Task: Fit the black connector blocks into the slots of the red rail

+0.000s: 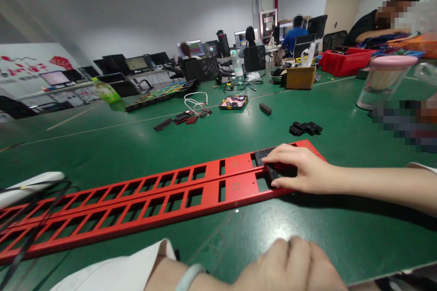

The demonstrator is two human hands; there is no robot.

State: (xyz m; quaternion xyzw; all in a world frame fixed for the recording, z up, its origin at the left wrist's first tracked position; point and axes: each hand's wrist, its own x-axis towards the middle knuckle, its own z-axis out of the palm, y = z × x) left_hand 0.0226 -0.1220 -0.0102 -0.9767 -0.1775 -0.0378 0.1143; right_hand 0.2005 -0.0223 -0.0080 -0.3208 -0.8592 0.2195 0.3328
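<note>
2 red slotted rails (210,193) run from 8 o'clock to 4 o'clock in view. At 5 o'clock the left hand (290,266) is curled; whether it grips anything, I cannot tell. At 4 o'clock a flat black block (260,158) sits at the far rail, and the right hand (302,168) pinches a tilted black block (271,174) at the near rail's opening. Black pieces (305,128) lie at 3 o'clock.

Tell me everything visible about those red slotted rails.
The red rails lie flat, side by side, on the green table, running out of view at left. They look like painted metal, with rows of openings and faint markings. Dark straps cross their left part; the right hand grips a black part near their right end.
</note>
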